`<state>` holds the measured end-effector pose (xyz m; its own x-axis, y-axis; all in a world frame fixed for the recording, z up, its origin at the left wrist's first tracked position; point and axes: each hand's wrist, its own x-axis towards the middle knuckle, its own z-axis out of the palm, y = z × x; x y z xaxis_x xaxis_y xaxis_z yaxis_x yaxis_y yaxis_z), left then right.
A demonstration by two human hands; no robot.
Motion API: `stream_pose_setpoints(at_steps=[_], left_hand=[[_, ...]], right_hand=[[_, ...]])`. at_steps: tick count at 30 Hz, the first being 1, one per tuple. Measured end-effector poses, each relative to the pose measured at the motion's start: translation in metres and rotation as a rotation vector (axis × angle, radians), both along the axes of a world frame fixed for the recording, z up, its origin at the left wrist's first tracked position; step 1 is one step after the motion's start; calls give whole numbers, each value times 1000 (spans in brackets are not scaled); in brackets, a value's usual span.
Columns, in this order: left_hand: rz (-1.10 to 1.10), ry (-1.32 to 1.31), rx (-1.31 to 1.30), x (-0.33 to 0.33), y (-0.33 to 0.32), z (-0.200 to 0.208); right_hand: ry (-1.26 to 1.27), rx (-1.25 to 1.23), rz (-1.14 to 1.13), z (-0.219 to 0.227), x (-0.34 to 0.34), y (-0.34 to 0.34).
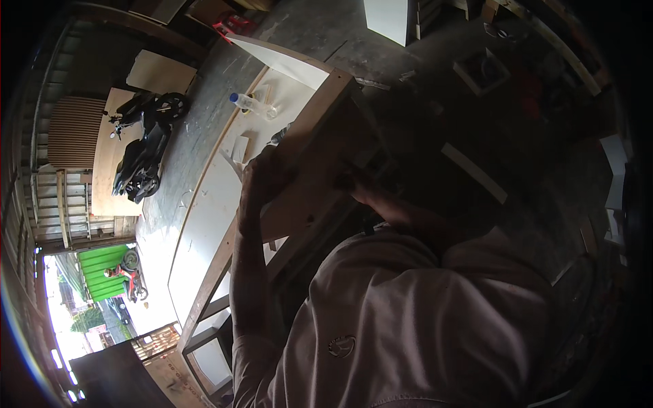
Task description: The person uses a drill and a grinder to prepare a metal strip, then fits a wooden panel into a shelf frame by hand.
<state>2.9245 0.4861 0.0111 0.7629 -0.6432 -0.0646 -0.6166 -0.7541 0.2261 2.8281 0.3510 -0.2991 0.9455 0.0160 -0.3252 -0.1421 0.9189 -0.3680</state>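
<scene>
My left hand (264,174) is at the long wooden edge of a white-topped workbench (211,197), its fingers curled in deep shadow; what they hold, if anything, I cannot make out. Just beyond it a dark tool (279,134), perhaps a drill, lies partly hidden by the bench's edge board (318,107). My right hand (350,182) is on the near side of the bench, close to its dark side panel (306,197). Shadow hides its fingers. Near my left hand, a small pale wood offcut (239,147) rests on the white top.
A clear plastic bottle (257,105) with a blue cap lies on the bench. Beyond stand a black motorbike (146,139) and leaning boards (112,166). A pale strip (475,172) lies on the floor at right, with a square frame (481,73) farther off.
</scene>
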Motion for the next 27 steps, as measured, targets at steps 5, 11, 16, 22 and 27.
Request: stream_pose_setpoints(at_steps=[5,11,16,22,27], left_hand=[[-16,164,-40,21,8,-9],[36,209,-84,14,3,-6],[-23,214,-98,19,7,-14],[-73,363,-345,44,35,-36],[-64,402,-239,24,0,-22]], right_hand=[[29,-33,-32,41,-8,-1],[163,-109,25,72,-9,-6],[180,-226,-31,70,-2,4],[250,-410,-219,70,-6,46],[85,-23,-467,27,-25,108]])
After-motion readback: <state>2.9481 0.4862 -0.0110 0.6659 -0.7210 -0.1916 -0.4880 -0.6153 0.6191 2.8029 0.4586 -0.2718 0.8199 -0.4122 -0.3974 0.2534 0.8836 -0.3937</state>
